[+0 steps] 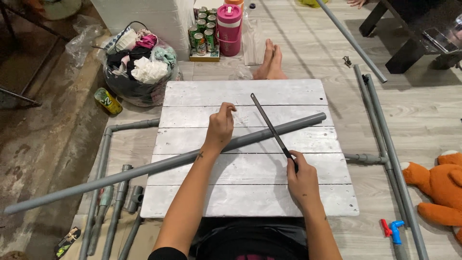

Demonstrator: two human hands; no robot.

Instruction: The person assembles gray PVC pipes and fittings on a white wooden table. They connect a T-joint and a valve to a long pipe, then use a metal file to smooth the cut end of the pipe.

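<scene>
1. Whitewashed plank board [250, 192] lies on a wood-look floor.
2. Nearest, the right hand [302, 179] is closed around the handle of a dark file [270, 124], its blade angled across a long grey pipe [168, 163].
3. Farther out, the left hand [220, 126] presses down on that pipe, fingers curled.
4. Beyond, bare feet [270, 61] rest at the board's far edge.

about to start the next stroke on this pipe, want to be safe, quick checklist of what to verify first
1. Left hand pressing the long grey pipe down on the white board: ok.
2. Right hand has a closed grip on the handle end of the thin dark blade: ok.
3. Blade crosses the pipe, beside the left hand's fingers, close: not ok.
4. Pipe supported: mid-length on board, left end overhangs far onto the floor: not ok.
5. Bare feet lie beyond the board's far edge, apart from the blade: ok.
6. Blade teeth condition: cannot tell.
</scene>
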